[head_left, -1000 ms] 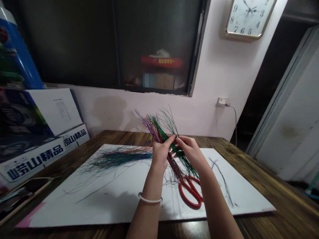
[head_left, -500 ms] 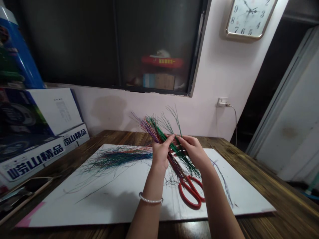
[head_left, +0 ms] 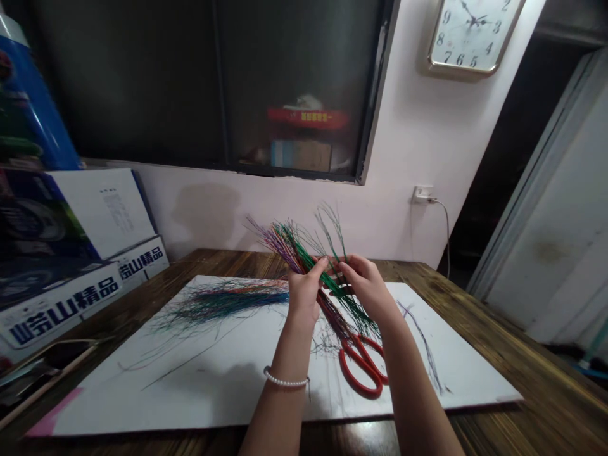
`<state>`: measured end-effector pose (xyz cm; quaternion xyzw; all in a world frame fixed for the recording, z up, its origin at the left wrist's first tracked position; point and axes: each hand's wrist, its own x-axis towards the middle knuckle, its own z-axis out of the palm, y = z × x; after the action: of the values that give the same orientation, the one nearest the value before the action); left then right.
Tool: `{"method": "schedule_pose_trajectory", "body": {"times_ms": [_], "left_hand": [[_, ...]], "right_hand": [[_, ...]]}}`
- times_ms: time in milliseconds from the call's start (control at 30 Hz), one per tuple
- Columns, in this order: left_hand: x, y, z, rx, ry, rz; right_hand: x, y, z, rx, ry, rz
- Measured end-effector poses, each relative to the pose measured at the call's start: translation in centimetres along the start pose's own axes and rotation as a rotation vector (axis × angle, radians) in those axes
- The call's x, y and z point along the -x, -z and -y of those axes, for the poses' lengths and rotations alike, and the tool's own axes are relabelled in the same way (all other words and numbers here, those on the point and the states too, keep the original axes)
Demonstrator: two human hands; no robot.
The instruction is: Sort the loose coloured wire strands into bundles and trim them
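Note:
My left hand (head_left: 305, 290) is closed round a thick bundle of thin coloured wires (head_left: 291, 250), purple, orange and green, held slanting above a white board. Close beside it, my right hand (head_left: 363, 282) pinches a few green wires (head_left: 338, 235) whose tips fan upward. The bundle's lower ends reach down toward a pair of scissors (head_left: 361, 373) with red handles; their blades are hidden under the wires. Another bunch of wires (head_left: 228, 304), mostly blue-green with some orange, lies on the board to the left.
The white board (head_left: 190, 396) rests on a dark wooden table (head_left: 475, 323). Some purple-grey wires (head_left: 425, 342) lie at its right. Cartons (head_left: 95, 285) and a tray (head_left: 57, 373) stand at the left. Behind are a wall, a window and a socket (head_left: 422, 194) with a plugged-in cord.
The green wires at my right hand have bent over slightly at their tips. Both hands stay almost in place, and the whole view has shifted a little.

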<state>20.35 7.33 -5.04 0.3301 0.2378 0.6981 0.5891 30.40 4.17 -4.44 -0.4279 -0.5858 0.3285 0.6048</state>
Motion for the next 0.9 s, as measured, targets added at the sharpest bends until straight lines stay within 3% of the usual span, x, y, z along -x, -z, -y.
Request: {"method": "schedule_pose_trajectory", "body": {"times_ms": [233, 467, 900], "left_hand": [[-0.19, 0.01, 0.08, 0.004, -0.012, -0.007], [-0.04, -0.11, -0.01, 0.002, -0.009, 0.021], [0.23, -0.21, -0.28, -0.015, 0.028, 0.006]], "right_hand": [[0.09, 0.03, 0.16, -0.041, -0.055, -0.024], [0.15, -0.12, 0.38, -0.005, -0.024, -0.021], [0.14, -0.17, 0.42, 0.051, 0.003, 0.061]]}}
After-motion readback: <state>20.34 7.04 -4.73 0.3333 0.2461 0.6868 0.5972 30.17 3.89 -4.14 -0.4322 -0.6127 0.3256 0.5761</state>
